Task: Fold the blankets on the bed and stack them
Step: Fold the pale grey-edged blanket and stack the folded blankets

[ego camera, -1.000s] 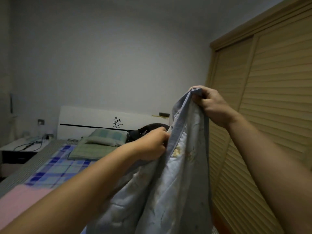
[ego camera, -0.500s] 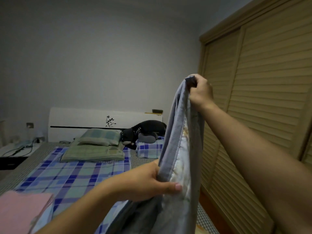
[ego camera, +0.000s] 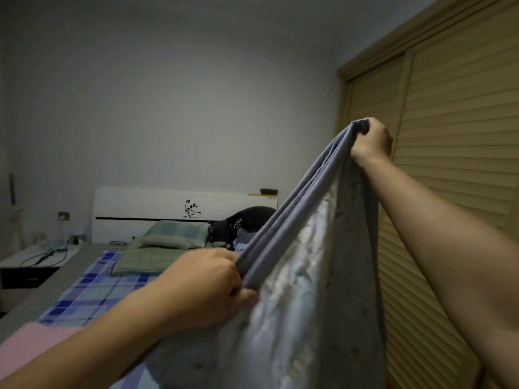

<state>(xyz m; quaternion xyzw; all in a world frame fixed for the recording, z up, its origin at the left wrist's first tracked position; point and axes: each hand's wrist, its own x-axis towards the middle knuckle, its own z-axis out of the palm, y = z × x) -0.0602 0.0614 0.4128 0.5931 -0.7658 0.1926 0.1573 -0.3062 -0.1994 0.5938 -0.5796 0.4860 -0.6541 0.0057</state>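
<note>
Now the right hand (ego camera: 370, 143) grips the blanket (ego camera: 303, 276) corner high, and the left hand (ego camera: 207, 287) pinches its doubled edge lower down, above the bed (ego camera: 92, 287). Soft, limp cloth, likely light; best held at corners and edges.

Grey-blue blanket (ego camera: 303, 276) held up, layered edge taut, hanging; pink blanket (ego camera: 31, 343) flat on bed
</note>
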